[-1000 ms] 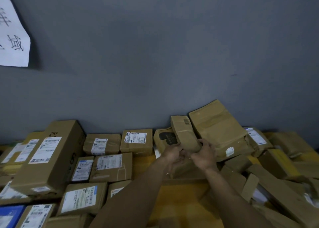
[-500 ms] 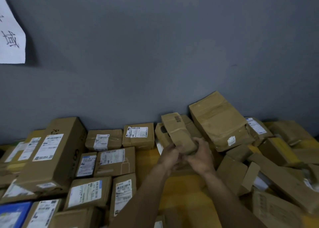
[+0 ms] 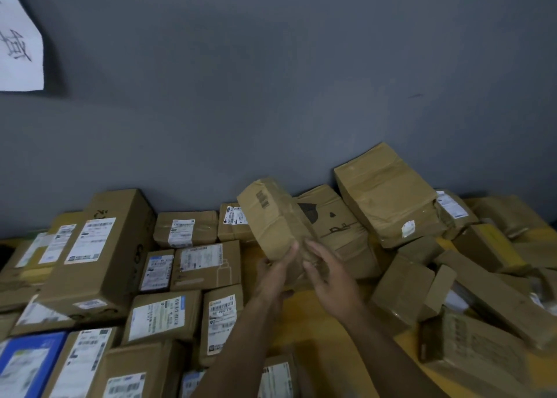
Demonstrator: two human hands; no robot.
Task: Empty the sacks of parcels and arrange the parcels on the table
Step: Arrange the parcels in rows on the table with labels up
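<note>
I hold a long taped brown parcel (image 3: 271, 220) tilted up above the yellow table (image 3: 304, 319), its near end between my hands. My left hand (image 3: 275, 272) grips that end from the left, fingers curled round it. My right hand (image 3: 327, 275) lies against the parcel's right side with fingers fairly straight. Labelled parcels (image 3: 164, 318) lie in neat rows on the left. A loose heap of brown parcels (image 3: 388, 205) leans on the wall at the right. No sack is in view.
A grey wall (image 3: 271, 81) rises right behind the table, with a white paper sign (image 3: 18, 51) at upper left. A tall carton (image 3: 99, 253) lies at the left. A blue box (image 3: 27, 364) sits at the lower left corner.
Both hands have lifted the long parcel away from the heap, moved it left and tilted it further. The right hand's fingers have loosened from a grip to a flatter touch.
</note>
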